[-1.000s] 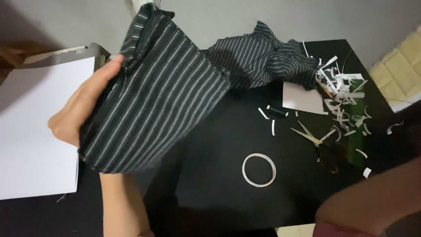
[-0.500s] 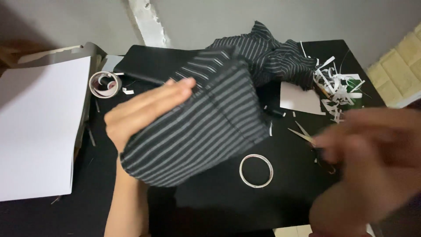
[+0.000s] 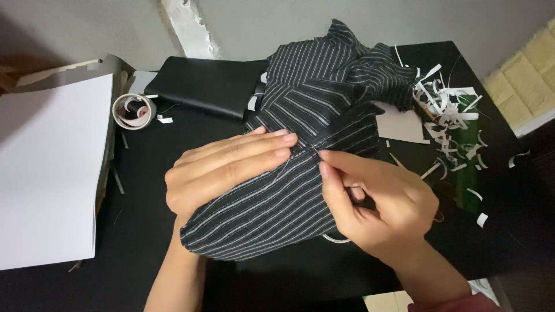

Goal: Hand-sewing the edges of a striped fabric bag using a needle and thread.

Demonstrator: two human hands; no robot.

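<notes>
Since the earlier frame our right hand (image 3: 378, 202) had come in from the blurred lower right corner and settled against the striped dark cloth (image 3: 277, 202), while our left hand (image 3: 225, 170) had dropped from holding the cloth up to lying flat on top of it. We kept the left fingers straight and close together, pressing the fabric down on the black table (image 3: 144, 231). Our right thumb and forefinger were pinched together at the folded seam, just beside the left fingertips; whether they gripped a needle there we could not tell, though a thin pale thread ran across the cloth nearby. Part of a white ring (image 3: 335, 238) showed under the right hand. Beyond the cloth lay a black pouch (image 3: 202, 86), a roll of tape (image 3: 133, 111) to its left, a large white sheet (image 3: 46, 173) at the left edge, and white paper scraps (image 3: 445, 104) scattered on the right
</notes>
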